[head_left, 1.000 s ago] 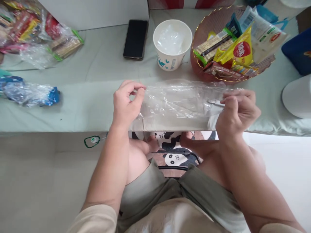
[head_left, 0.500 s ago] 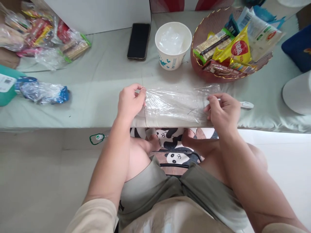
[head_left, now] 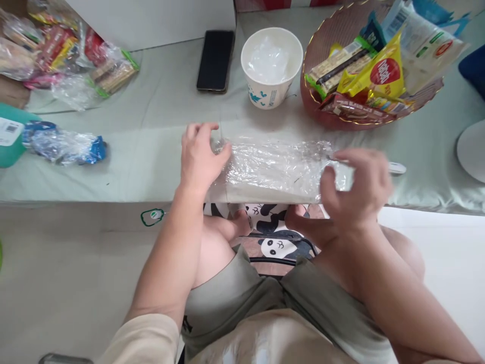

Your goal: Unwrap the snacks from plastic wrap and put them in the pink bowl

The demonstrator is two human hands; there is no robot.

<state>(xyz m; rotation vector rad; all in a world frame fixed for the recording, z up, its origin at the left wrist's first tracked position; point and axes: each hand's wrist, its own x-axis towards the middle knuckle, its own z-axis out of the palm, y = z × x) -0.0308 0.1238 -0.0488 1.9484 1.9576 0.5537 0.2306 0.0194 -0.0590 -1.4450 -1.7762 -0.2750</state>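
Observation:
A crumpled clear plastic bag (head_left: 276,164) lies flat near the front edge of the cloth-covered surface. At its left end is my left hand (head_left: 202,154), thumb and fingers apart, the thumb close to the plastic. My right hand (head_left: 358,184), slightly blurred, hovers at the bag's right end with thumb and fingers spread. Partly hidden behind the right hand is a slim white-handled utensil (head_left: 397,168); its kind cannot be made out.
Behind the bag stand a paper tub (head_left: 271,96) with clear plastic inside and a pink glass bowl (head_left: 316,108) of snack packets. A black phone (head_left: 215,60) lies left of the tub. Farther left are a plastic-wrapped blue item (head_left: 64,144), a teal container (head_left: 13,134) and more snack packets (head_left: 60,50).
Both hands have let go of the bag's ends and opened. The right hand has moved a little to the right, and the stretched plastic has slackened into wrinkles.

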